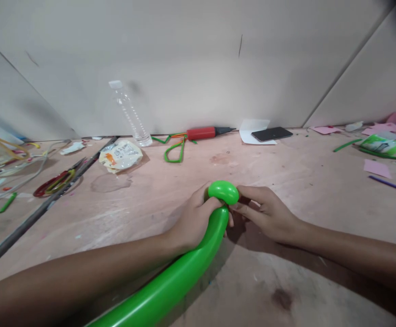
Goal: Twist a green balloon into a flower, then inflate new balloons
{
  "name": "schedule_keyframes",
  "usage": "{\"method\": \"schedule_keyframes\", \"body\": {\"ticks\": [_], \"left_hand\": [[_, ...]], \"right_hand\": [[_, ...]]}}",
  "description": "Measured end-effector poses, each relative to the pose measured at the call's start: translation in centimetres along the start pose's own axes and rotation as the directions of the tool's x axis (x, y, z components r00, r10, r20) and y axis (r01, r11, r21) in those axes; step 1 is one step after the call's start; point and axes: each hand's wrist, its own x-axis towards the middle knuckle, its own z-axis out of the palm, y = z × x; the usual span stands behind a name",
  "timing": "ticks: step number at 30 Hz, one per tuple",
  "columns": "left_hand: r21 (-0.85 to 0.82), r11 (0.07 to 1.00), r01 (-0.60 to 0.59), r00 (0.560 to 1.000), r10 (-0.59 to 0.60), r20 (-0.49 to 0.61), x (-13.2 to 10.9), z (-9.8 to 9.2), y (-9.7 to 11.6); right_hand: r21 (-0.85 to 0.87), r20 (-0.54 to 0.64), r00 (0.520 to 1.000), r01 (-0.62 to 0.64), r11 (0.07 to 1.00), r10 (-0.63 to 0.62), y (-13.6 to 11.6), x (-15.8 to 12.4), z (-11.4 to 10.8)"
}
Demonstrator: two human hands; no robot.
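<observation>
One twist step, we judge: left hand [193, 220] clamps long green latex balloon [198, 268], right hand [276, 215] apparently pinches its rounded end [223, 191]; next needs steady hold.

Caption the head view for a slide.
Left hand and right hand at the rounded end of a green balloon, a red pump lying beyond them.

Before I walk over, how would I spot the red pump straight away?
Start with the pale wall and look along its foot, beyond the green balloon. The pump lies there, between the clear bottle and the dark, flat phone. Unlike either, it is a red tube with a dark, tapering end.
</observation>
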Motion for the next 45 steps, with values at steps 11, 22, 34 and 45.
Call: {"method": "schedule_keyframes", "body": {"ticks": [11, 22, 34, 45], "left_hand": [[0.068, 0.997, -0.038, 0.992, 0.045, -0.114, 0.3, 0.0, -0.6], [0.271, 0.956, -0.112, 0.992, 0.125, -0.032, 0.3, 0.2, 0.0], [0.223, 0.962, -0.159, 0.987, 0.149, 0.058, -0.3, 0.0, -0.3], [0.536, 0.778, -0.327, 0.945, 0.273, 0.18, -0.9, -0.1, 0.2]], "right_hand": [[-0.446, -0.037, 0.98, 0.157, 0.881, -0.193, 0.4, -0.6, 0.2], [-0.87, 0.236, 0.85, 0.401, 0.288, -0.471, -1.4, -0.1, -1.7], [-0.509, -0.1, 0.992, 0.015, 0.861, -0.077, -1.1, 0.1, -0.9], [-0.414, -0.198, 0.979, -0.12, 0.903, 0.039, -1.5, 0.2, 0.2]]}}
